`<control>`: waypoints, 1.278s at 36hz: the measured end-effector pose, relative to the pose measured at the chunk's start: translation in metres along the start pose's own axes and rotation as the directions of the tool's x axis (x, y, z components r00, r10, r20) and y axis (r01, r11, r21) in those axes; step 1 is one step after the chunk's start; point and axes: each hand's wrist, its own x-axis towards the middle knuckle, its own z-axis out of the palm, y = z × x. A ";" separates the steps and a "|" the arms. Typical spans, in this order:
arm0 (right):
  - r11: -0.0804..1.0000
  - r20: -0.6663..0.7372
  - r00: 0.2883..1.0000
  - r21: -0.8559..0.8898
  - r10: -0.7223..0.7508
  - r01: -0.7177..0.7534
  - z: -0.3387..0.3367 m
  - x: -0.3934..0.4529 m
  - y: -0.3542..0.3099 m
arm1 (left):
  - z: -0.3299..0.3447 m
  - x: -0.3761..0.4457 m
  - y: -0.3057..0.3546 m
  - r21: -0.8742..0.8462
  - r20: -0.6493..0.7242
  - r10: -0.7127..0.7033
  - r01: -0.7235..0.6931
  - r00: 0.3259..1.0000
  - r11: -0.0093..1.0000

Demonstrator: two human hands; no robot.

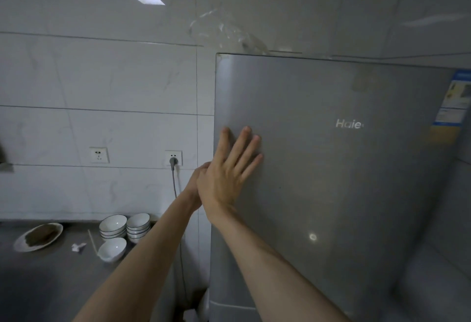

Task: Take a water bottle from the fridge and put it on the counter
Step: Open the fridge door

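Observation:
The grey fridge (331,168) fills the right half of the view with its upper door closed. No water bottle is in view. My right hand (226,171) lies flat on the door near its left edge, fingers spread, holding nothing. My left hand (195,184) reaches to the door's left edge just behind the right hand. It is mostly hidden, so its grip does not show. The dark grey counter (51,270) lies at the lower left, beside the fridge.
On the counter stand two stacks of white bowls (125,227), a single white bowl (112,249), a plate with brown food (38,236) and a chopstick. A grey cable (175,194) hangs from a wall socket between the counter and the fridge. White tiled walls stand behind.

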 end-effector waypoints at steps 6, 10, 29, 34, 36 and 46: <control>0.997 0.067 0.996 -0.047 -0.056 0.059 0.010 -0.010 0.033 | 0.004 0.001 -0.001 -0.029 0.006 0.001 -0.001 1.000 1.000; 0.998 0.024 1.000 -0.067 0.005 -0.004 0.014 0.005 0.020 | 0.008 -0.003 0.003 0.000 -0.014 -0.015 0.015 1.000 1.000; 0.997 -0.061 0.997 0.067 -0.045 0.049 -0.072 -0.046 0.026 | 0.048 -0.117 0.006 -0.237 -0.088 0.004 -0.025 0.996 0.971; 0.963 -0.096 0.991 0.243 -0.095 0.116 -0.167 -0.084 0.066 | 0.096 -0.210 -0.006 -0.263 -0.066 0.010 -0.027 0.998 0.964; 0.936 -0.120 0.985 0.317 -0.120 0.153 -0.205 -0.098 0.089 | 0.115 -0.236 -0.016 -0.100 -0.024 0.096 -0.098 0.995 0.990; 0.939 -0.344 0.935 0.342 0.081 0.044 -0.385 -0.147 0.244 | 0.222 -0.318 -0.014 0.202 0.479 0.720 -0.862 0.502 0.466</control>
